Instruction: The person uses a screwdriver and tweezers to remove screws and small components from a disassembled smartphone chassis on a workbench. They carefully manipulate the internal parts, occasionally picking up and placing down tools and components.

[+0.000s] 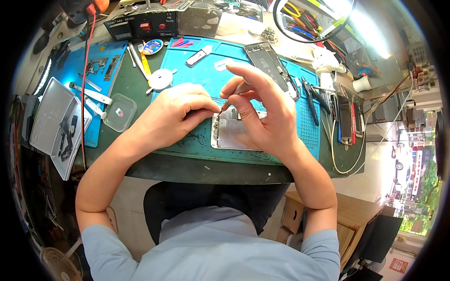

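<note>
A phone screen assembly with a silvery metal back plate (233,135) and white rim lies on the blue mat, partly under my right hand. My right hand (267,100) grips a small screwdriver (225,107), its tip down at the plate's upper left corner. My left hand (180,112) is closed, thumb and fingertips pressed together beside that tip; whatever they pinch is too small or hidden to make out. Beyond my right hand an opened phone body (269,65) with a dark battery lies aslant on the mat.
Black-handled pliers (310,100) lie right of the phone body. Left of the mat are a white round spool (161,79), a clear plastic box (120,113) and an open metal tin (58,119). A red cable (84,84) hangs at the left. A black control box (140,25) stands behind.
</note>
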Demonstrator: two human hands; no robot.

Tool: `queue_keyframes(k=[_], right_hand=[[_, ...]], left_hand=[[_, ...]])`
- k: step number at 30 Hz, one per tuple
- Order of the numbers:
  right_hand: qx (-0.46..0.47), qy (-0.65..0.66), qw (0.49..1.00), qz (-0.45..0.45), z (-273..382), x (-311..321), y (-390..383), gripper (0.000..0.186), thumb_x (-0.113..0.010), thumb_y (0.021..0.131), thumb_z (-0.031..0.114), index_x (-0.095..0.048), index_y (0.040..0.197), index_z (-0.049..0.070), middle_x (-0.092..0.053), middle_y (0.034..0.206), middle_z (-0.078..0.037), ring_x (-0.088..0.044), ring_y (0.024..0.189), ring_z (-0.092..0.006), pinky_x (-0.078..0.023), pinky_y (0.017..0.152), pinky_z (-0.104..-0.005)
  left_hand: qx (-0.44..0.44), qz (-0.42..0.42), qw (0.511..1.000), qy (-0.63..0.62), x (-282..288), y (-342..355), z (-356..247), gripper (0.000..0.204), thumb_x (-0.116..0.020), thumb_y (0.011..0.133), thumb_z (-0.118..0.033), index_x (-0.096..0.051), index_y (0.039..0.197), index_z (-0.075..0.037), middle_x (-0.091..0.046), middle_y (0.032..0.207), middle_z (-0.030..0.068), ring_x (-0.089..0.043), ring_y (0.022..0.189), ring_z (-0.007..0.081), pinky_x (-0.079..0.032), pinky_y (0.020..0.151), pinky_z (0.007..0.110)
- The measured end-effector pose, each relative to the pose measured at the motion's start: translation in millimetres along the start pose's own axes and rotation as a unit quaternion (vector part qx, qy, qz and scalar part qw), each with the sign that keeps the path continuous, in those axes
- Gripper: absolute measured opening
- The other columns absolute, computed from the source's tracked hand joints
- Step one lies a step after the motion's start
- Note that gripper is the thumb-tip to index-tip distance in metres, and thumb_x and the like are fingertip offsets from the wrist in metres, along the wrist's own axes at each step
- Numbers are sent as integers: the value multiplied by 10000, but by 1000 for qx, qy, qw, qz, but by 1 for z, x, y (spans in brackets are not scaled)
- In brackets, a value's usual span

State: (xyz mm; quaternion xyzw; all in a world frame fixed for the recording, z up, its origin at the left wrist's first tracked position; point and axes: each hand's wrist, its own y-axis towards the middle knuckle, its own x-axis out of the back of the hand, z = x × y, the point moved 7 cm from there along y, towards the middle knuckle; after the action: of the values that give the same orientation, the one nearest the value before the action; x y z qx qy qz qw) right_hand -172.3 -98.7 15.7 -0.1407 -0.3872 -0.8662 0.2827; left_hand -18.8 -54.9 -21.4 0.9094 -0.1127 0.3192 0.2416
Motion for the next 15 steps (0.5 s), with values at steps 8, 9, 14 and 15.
queue_keyframes(k=[8, 9, 14, 15], right_hand=[[80, -101, 992, -2, 16, 6, 4, 478, -744, 890, 11, -679, 1358, 81, -706, 988, -106, -699, 828, -250, -592, 729, -360], [78, -103, 992, -4, 16, 6, 4, 474, -743, 894, 20, -680, 1359, 82, -708, 992, -108, -698, 832, -261, -590, 733, -368], [21, -15, 999, 27, 15, -3, 6, 469, -664, 914, -39, -661, 1372, 60, -690, 1038, -137, -695, 898, -309, -579, 784, -398], [48, -34, 998, 15, 19, -4, 8, 476, -661, 912, -45, -656, 1376, 59, -688, 1040, -141, -694, 907, -309, -579, 784, -399]], left_hand=[[17, -16, 1000, -2, 3, 1, 1, 146, -749, 912, -25, -735, 1056, -5, -735, 1025, 108, -699, 945, 282, -560, 797, 359], [21, -28, 999, 4, 4, 1, 1, 151, -748, 912, -28, -736, 1061, -5, -739, 1021, 110, -705, 941, 280, -560, 800, 356], [31, -78, 996, 22, 11, 1, 4, 119, -722, 922, -26, -728, 1040, -14, -707, 925, 101, -671, 891, 277, -525, 764, 369], [29, -81, 996, 24, 12, 0, 4, 116, -723, 923, -29, -729, 1038, -15, -707, 919, 99, -670, 886, 275, -522, 759, 371]])
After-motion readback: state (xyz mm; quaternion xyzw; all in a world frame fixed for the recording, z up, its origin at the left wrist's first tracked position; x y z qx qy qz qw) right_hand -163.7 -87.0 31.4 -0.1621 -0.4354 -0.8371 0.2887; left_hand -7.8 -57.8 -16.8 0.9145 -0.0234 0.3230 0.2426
